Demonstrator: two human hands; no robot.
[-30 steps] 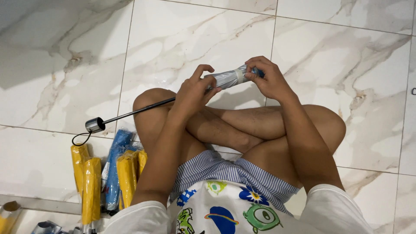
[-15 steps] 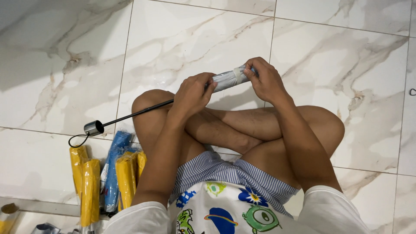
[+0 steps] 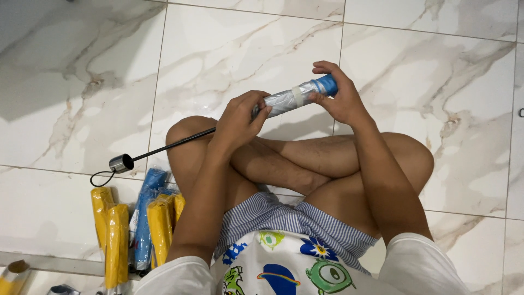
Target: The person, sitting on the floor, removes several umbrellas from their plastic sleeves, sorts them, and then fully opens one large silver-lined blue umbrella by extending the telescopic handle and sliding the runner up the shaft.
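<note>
Umbrella (image 3: pixel 289 100) folded, silver canopy, blue tip, black shaft extended; left hand (image 3: pixel 240 117), right hand (image 3: pixel 338 98) both gripping it.

One folded umbrella (image 3: pixel 292 99) with silver fabric and a blue tip sits upper centre of the frame, its one thin black shaft (image 3: pixel 174 145) running to one metal handle (image 3: pixel 120 163) with one black wrist loop at left. Two hands are on it: left hand (image 3: pixel 240 117), right hand (image 3: pixel 338 98). At lower left lie three yellow wrapped umbrellas (image 3: pixel 116 240) and one blue wrapped umbrella (image 3: pixel 145 216).
</note>
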